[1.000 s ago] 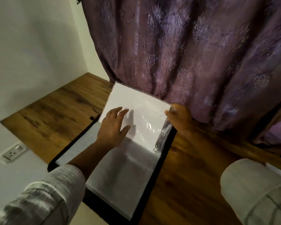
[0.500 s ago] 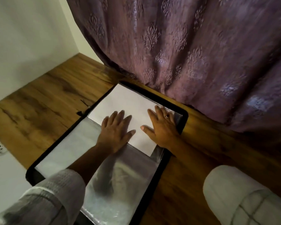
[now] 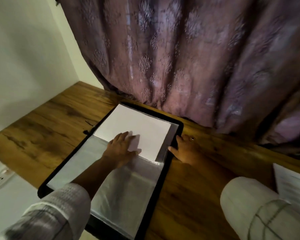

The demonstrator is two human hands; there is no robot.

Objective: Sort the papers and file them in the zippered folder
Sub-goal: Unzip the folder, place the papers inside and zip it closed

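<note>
A black zippered folder (image 3: 179,126) lies open on the wooden desk (image 3: 42,129), clear plastic sleeves (image 3: 121,193) covering its near half. A white sheet of paper (image 3: 137,125) lies flat on the far half, inside a sleeve. My left hand (image 3: 121,148) rests flat on the sheet's near edge, fingers straight. My right hand (image 3: 185,149) lies on the desk at the folder's right rim, fingers spread and touching the black edge, a ring on one finger.
A purple patterned curtain (image 3: 180,58) hangs right behind the folder. More printed papers (image 3: 294,184) lie at the right edge of the desk, beside my right sleeve. A wall socket (image 3: 0,178) sits below the desk's left end. White wall to the left.
My right hand slid off the sheet to the folder's right rim. The sheet that was raised a second ago now lies flat. My left hand stays pressed on it.
</note>
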